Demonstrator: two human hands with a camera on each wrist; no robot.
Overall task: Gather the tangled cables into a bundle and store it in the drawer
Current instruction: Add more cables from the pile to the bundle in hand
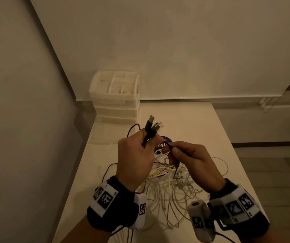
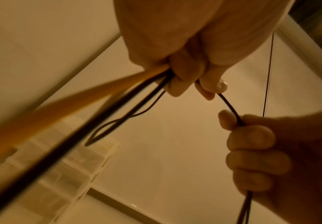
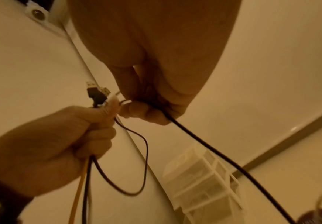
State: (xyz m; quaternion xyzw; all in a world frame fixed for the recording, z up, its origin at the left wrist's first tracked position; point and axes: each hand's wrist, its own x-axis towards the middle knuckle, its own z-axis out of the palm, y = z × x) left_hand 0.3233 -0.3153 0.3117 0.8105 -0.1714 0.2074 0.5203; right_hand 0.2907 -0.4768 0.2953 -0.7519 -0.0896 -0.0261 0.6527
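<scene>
A tangle of white, yellow and black cables (image 1: 172,186) lies on the white table (image 1: 219,137). My left hand (image 1: 135,155) is raised above it and grips a bunch of cable ends (image 1: 151,127), black and yellow, with plugs sticking up. The same left hand (image 2: 185,72) shows curled fingers round the black and yellow cables (image 2: 118,94). My right hand (image 1: 190,160) pinches a thin black cable (image 3: 213,151) just right of the left hand. The white drawer unit (image 1: 118,97) stands at the table's far left corner, its drawers closed.
A round purple label (image 1: 165,142) lies on the table behind my hands. Walls close in at the left and behind the drawer unit. A dark basket-like object (image 3: 321,215) shows at the lower right of the right wrist view.
</scene>
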